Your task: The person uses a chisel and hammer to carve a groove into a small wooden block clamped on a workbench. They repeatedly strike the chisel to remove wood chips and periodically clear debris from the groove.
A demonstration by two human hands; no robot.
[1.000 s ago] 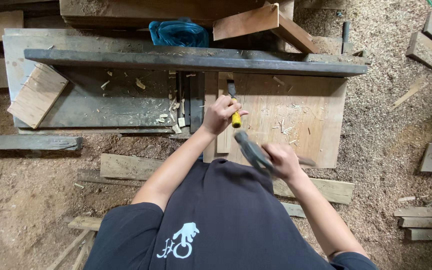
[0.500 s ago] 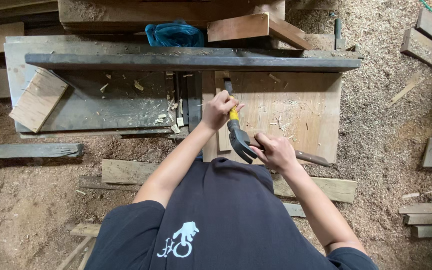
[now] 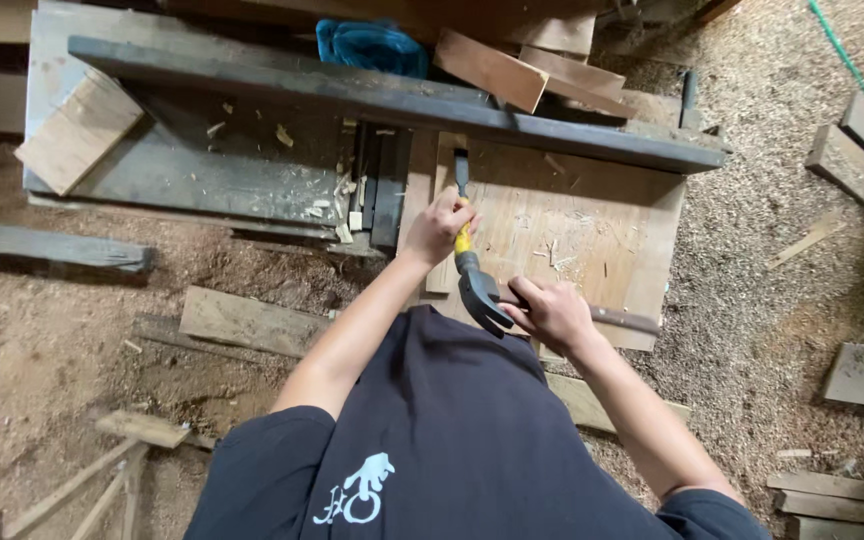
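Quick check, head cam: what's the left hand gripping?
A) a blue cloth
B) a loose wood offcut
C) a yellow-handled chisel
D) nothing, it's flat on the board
C: the left hand is closed around a yellow-handled chisel whose blade points away onto the pale board, while the right hand holds a dark hammer at the chisel's handle end.
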